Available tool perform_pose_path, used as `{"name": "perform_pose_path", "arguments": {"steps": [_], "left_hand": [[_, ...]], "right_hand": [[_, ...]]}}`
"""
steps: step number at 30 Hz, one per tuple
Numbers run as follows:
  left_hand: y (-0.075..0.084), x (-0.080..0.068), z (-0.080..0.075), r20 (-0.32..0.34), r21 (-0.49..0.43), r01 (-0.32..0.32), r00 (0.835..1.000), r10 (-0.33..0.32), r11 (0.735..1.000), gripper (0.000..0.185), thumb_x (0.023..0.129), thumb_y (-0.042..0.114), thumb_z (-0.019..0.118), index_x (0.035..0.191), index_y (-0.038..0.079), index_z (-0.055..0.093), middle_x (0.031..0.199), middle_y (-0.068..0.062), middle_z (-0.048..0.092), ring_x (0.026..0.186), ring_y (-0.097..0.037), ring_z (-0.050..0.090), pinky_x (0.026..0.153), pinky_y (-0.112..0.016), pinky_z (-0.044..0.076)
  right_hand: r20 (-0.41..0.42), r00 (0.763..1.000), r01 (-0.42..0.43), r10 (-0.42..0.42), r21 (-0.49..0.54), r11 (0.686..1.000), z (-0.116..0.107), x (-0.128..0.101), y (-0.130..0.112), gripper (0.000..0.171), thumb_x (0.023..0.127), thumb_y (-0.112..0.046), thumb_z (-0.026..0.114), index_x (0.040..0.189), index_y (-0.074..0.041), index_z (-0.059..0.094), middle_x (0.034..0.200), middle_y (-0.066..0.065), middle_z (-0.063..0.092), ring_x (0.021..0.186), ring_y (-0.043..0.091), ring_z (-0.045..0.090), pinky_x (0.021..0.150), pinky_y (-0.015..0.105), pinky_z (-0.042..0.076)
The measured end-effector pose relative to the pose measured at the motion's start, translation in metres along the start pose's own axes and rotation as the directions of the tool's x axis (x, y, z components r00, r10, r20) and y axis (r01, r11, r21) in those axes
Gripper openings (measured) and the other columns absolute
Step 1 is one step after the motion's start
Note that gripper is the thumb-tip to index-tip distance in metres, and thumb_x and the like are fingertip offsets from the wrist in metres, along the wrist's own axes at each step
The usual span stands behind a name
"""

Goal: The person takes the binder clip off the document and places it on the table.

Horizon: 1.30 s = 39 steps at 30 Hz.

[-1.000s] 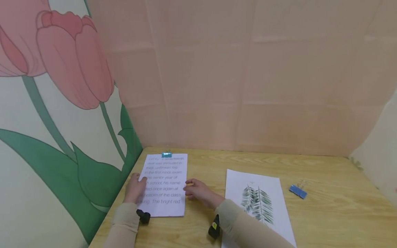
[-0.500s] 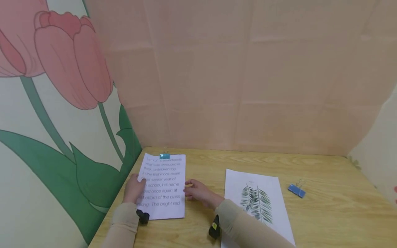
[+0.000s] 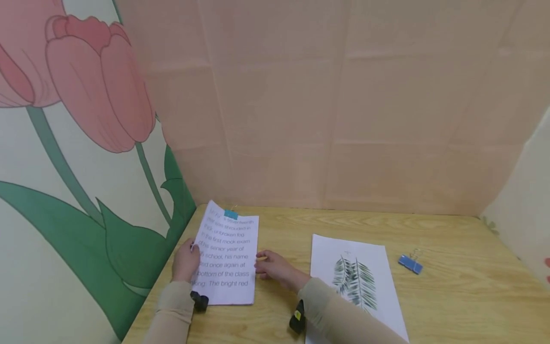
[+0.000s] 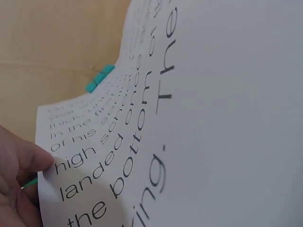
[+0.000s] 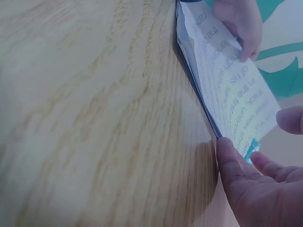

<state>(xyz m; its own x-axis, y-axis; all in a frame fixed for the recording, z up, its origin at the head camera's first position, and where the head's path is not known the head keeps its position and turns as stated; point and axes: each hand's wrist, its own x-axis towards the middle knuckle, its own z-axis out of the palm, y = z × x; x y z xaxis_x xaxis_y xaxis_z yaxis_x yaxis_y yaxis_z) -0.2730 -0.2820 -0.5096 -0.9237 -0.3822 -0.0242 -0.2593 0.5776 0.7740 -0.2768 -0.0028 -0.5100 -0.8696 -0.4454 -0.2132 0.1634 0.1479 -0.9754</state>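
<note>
A stack of printed sheets (image 3: 227,258) lies at the left of the table, its far edge clipped by a teal binder clip (image 3: 231,214). My left hand (image 3: 186,261) pinches the left edge, with the thumb on the print and the fingers behind. That side is raised and bowed, as the left wrist view shows in the curving sheet (image 4: 227,104). My right hand (image 3: 277,269) is at the stack's right edge, fingers extended and holding nothing. In the right wrist view, a fingertip of the right hand (image 5: 270,194) touches or nearly touches that edge, and the thumb stands apart.
A sheet printed with green fern leaves (image 3: 355,282) lies to the right, partly under the right forearm. Beyond it rests a blue binder clip (image 3: 410,264). A tulip-painted wall (image 3: 94,86) borders the left side, and a pinkish cloth (image 3: 326,105) hangs behind the table (image 3: 464,286).
The stack's left side and far left corner have risen in my left hand, and the teal clip has tilted. My right hand has stayed almost still at the right edge.
</note>
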Motion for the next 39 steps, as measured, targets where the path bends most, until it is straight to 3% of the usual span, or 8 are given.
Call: {"name": "perform_pose_path", "arguments": {"steps": [12, 24, 30, 39], "left_hand": [[-0.004, -0.001, -0.008, -0.001, -0.109, -0.085, 0.996, 0.085, 0.99, 0.029, 0.108, 0.013, 0.042, 0.125, -0.002, 0.061, 0.101, -0.019, 0.065, 0.084, -0.028, 0.06, 0.071, -0.037, 0.045], [0.002, -0.007, -0.011, 0.095, -0.231, -0.028, 0.994, 0.051, 0.973, 0.03, 0.109, 0.021, 0.041, 0.124, 0.004, 0.061, 0.1, -0.015, 0.066, 0.078, -0.025, 0.062, 0.066, -0.036, 0.048], [0.003, -0.01, -0.009, 0.144, -0.273, 0.002, 0.989, 0.039, 0.962, 0.029, 0.11, 0.02, 0.04, 0.121, 0.003, 0.061, 0.095, -0.013, 0.066, 0.078, -0.026, 0.063, 0.067, -0.037, 0.049], [0.006, -0.013, -0.004, 0.164, -0.247, 0.028, 0.986, 0.014, 0.969, 0.031, 0.11, 0.02, 0.039, 0.126, 0.003, 0.06, 0.101, -0.014, 0.066, 0.084, -0.025, 0.063, 0.07, -0.036, 0.049]], "right_hand": [[-0.012, 1.0, 0.009, -0.009, -0.049, 0.999, -0.005, 0.0, -0.002, 0.048, 0.101, -0.009, 0.06, 0.142, 0.013, 0.047, 0.129, 0.022, 0.061, 0.115, 0.034, 0.064, 0.095, 0.042, 0.054], [-0.169, 0.985, 0.01, -0.018, -0.046, 0.999, -0.007, 0.008, -0.002, 0.054, 0.101, -0.006, 0.058, 0.148, 0.014, 0.039, 0.144, 0.036, 0.046, 0.127, 0.045, 0.054, 0.097, 0.043, 0.053], [-0.145, 0.989, -0.011, 0.002, -0.059, 0.998, -0.009, 0.006, -0.003, 0.055, 0.101, -0.008, 0.059, 0.149, 0.012, 0.04, 0.147, 0.034, 0.045, 0.129, 0.043, 0.054, 0.099, 0.045, 0.051], [-0.134, 0.991, -0.027, 0.016, -0.078, 0.997, -0.014, 0.006, -0.003, 0.055, 0.102, -0.01, 0.059, 0.15, 0.01, 0.041, 0.147, 0.032, 0.046, 0.13, 0.042, 0.053, 0.101, 0.046, 0.051]]}}
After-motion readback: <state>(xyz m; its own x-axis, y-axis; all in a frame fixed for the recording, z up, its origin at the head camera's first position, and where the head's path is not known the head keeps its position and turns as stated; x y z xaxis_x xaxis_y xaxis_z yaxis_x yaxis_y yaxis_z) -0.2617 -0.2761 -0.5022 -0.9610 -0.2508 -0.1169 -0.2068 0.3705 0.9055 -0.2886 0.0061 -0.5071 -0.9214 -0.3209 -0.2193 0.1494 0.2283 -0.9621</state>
